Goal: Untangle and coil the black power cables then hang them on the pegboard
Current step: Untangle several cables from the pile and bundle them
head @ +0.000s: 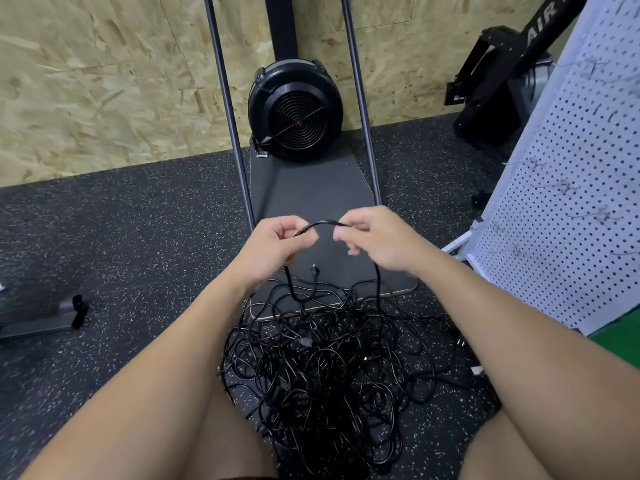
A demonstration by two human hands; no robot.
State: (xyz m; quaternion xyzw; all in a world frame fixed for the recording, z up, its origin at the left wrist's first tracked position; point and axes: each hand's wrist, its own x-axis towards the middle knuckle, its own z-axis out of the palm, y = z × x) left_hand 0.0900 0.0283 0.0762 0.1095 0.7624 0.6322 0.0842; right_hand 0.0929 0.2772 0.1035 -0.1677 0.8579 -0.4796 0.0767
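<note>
Tangled black power cables (322,368) lie below both hands, left hand (273,247) and right hand (377,237) pinching one strand (323,223) taut above them, likely to trace it free.

cable in hands: where the short black cable (323,223) enters the left hand (273,249) and right hand (377,240), curled fingers hide it
tangle: in the cable pile (329,368), lower centre, single cords cannot be told apart; its near edge is hidden behind the knees
pegboard: white pegboard (568,188) is cut off by the right edge; its hooks are too blurred to make out
fan machine: fan machine (296,109) mast and rails are cut off at the top edge
lettering: upper right, only "AIR" shows
</note>
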